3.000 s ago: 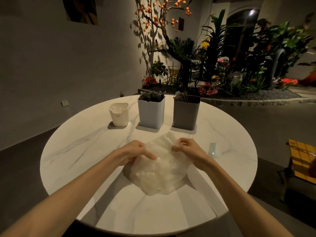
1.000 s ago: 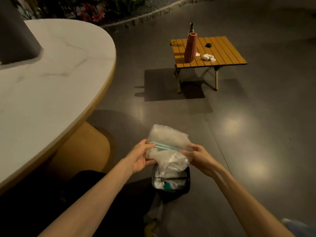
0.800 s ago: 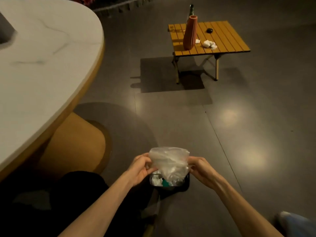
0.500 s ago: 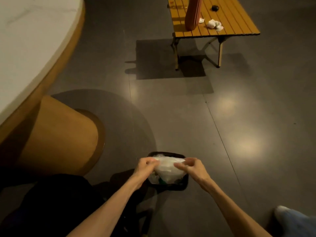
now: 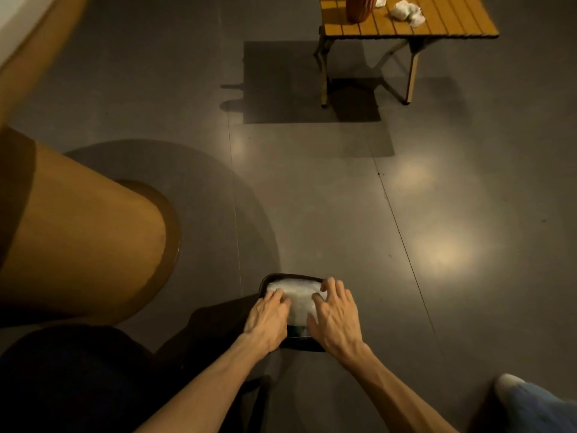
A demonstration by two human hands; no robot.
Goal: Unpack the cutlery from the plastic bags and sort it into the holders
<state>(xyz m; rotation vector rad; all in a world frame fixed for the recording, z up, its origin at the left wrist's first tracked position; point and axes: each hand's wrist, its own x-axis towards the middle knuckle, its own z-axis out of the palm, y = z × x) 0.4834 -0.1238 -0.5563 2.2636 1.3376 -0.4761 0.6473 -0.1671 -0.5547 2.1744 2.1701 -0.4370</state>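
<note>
Plastic bag (image 5: 298, 296), crumpled and apparently empty, sat in the mouth of a small black bin (image 5: 265, 281) on the floor, directly under both hands. Left hand (image 5: 268, 320) pressed on its left side with fingers extended; right hand (image 5: 335, 317) pressed on the right, fingers spread, not gripping. Neither hand grasped anything; both flat-pushed the bag downward. The bag's long axis ran left-right between the two hands, equally near each, just ahead of the fingertips toward the bin's far rim. My guess: bag disposal step, with the next move a straight lift off and back to the table. Outward: the round table's tan pedestal (image 5: 78, 232) at left, a low slatted wooden table (image 5: 452, 23) far ahead with a ribbed terracotta vase (image 5: 359, 7) and crumpled white tissue (image 5: 406, 10). No readable writing, labels or brands anywhere.
</note>
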